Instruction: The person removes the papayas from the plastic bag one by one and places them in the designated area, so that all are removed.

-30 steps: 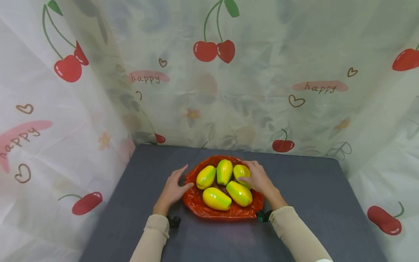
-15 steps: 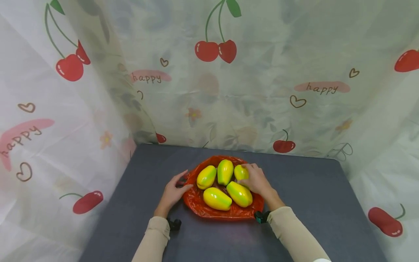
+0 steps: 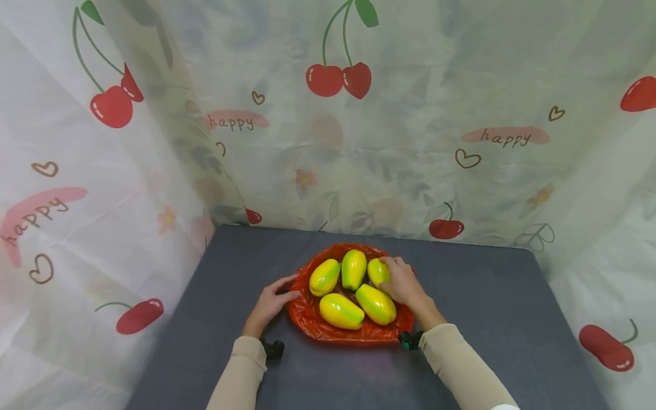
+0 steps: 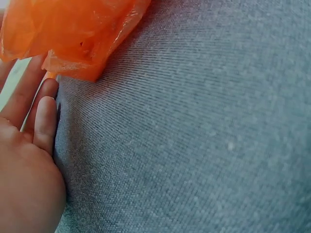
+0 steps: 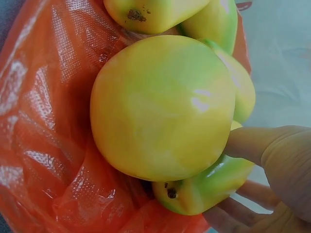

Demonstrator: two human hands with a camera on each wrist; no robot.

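Observation:
Several yellow-green papayas lie on a spread red plastic bag (image 3: 315, 330) in the head view. My right hand (image 3: 408, 286) grips the far-right papaya (image 3: 377, 272), thumb on the near side and fingers over the far side. In the right wrist view, thumb and fingers flank that papaya (image 5: 194, 196); a larger-looking papaya (image 5: 163, 109) in front hides part of it. At the bag's left edge, my left hand (image 3: 267, 304) touches the plastic with fairly straight fingers. The left wrist view shows the fingers (image 4: 44, 121) beside the bag's orange-red edge (image 4: 87, 36).
The bag lies on a dark grey table (image 3: 482, 319). A pale curtain (image 3: 389, 154) printed with cherries and hearts hangs behind the table and along both sides. A small black wrist camera (image 3: 274, 349) sits by the left wrist.
My right hand has drawn its fingers and thumb in around the far-right papaya. The left fingers have lowered slightly onto the bag's left edge. The fruit lies almost unmoved.

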